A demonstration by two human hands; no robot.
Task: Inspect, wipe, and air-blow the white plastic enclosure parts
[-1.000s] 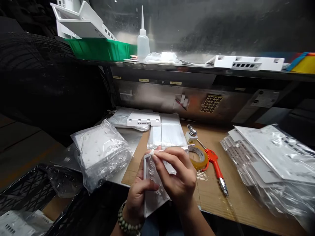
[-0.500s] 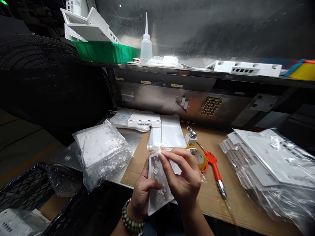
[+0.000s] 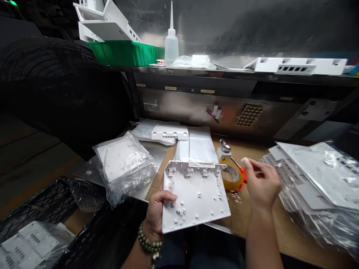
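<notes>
My left hand [image 3: 159, 207] grips a white plastic housing panel [image 3: 200, 209] by its left edge, thumb lying on the inner face. That face is turned up and shows small posts, clips and a ribbed far edge. Off to the right of the panel, my right hand [image 3: 262, 183] is raised over the cardboard, its fingers pinched together. A small white piece [image 3: 245, 160] shows at its thumb tip; I cannot make out what it is. Just behind the panel lies a roll of yellow tape [image 3: 234, 179], close to an orange-handled air gun [image 3: 243, 174] partly hidden by my right hand.
Bagged white panels [image 3: 123, 160] sit left, and a larger bagged stack [image 3: 316, 186] right. Flat plastic bags [image 3: 199, 145] and a white housing [image 3: 169, 132] lie behind. A pump bottle [image 3: 225, 149] stands nearby. The shelf carries a green bin [image 3: 123, 54] and squeeze bottle [image 3: 171, 48].
My right hand has come off the panel and moved right. The panel has turned from a steep tilt to lie flatter, inner face showing, still in my left hand.
</notes>
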